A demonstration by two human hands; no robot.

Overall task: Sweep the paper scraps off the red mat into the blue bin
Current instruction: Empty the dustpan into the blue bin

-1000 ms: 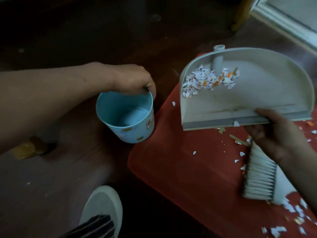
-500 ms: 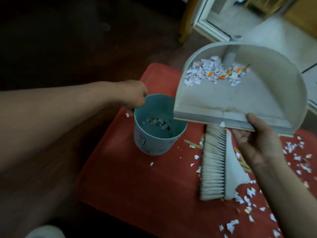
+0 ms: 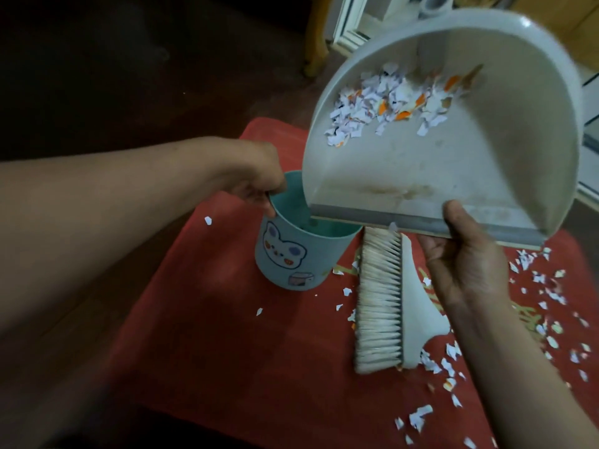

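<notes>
**Dustpan tilted over the blue bin**

Our right hand point(image 3: 466, 264) grips the dustpan point(image 3: 470, 163) by its front lip, thumb on top, fingers curled beneath. The paper scraps point(image 3: 385, 105) sit heaped near the pan's back wall, up and left of that hand. The pan tilts lip-down, its left corner over the blue bin point(image 3: 291, 264), which stands upright on the red mat point(image 3: 210, 325). The pan mostly hides the bin's inside. Our left hand point(image 3: 256, 176) pinches the bin's rim. The brush point(image 3: 382, 303) lies beside the bin, long axis running away from us, bristles leftward. Loose scraps point(image 3: 534, 286) dot the mat.
</notes>
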